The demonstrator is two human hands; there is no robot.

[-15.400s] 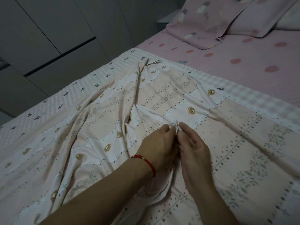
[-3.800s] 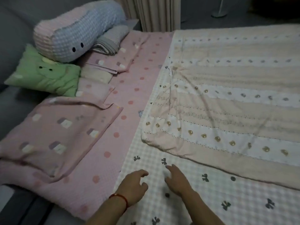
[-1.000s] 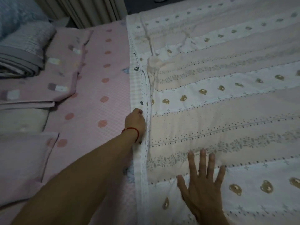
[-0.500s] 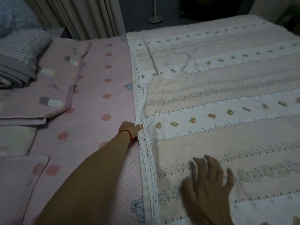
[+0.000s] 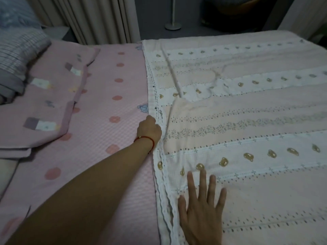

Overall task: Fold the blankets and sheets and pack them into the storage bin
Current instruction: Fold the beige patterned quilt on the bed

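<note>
At nine o'clock, pink pillowcases (image 5: 53,103) on the dotted pink bed sheet (image 5: 109,131). Centre: left hand (image 5: 149,129) curled, gripping the blanket's left edge. At five o'clock, right hand (image 5: 201,211) flat, fingers spread wide, pressing the striped blanket (image 5: 247,138) spread from centre to three o'clock.

hands: 2, left hand (image 5: 149,129) fist at the blanket edge, right hand (image 5: 201,214) flat on it | bear-print blanket (image 5: 247,124): 1, under right hand | pink pillowcases (image 5: 44,103): 2, left of left hand | red bracelet (image 5: 146,139): 1, left wrist | lamp stand (image 5: 173,25): 1, beyond both hands
</note>
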